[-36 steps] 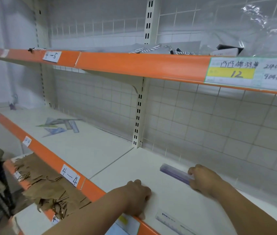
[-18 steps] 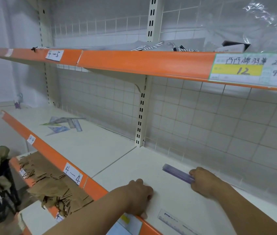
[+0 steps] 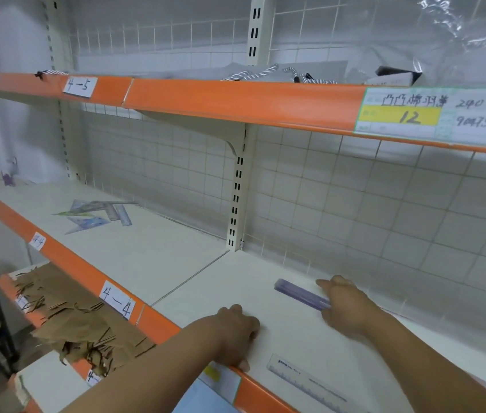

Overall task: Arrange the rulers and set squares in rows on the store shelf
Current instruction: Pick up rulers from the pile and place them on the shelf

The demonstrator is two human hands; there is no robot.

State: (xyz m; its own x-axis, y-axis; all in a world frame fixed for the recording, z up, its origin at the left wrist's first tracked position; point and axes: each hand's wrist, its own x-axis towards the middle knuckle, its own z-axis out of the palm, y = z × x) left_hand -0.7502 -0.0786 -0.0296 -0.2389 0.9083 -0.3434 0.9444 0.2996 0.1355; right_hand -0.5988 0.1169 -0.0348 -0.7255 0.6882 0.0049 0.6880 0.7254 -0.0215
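Purple ruler lies toward the shelf rear edge, pinched at one end by the right hand. Left hand rests curled, empty, on the front edge. Advise aligning it parallel with the clear ruler near the front edge.

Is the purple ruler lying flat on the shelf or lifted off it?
Cannot tell. The right hand covers the purple ruler at its near end; its far end looks low over the shelf.
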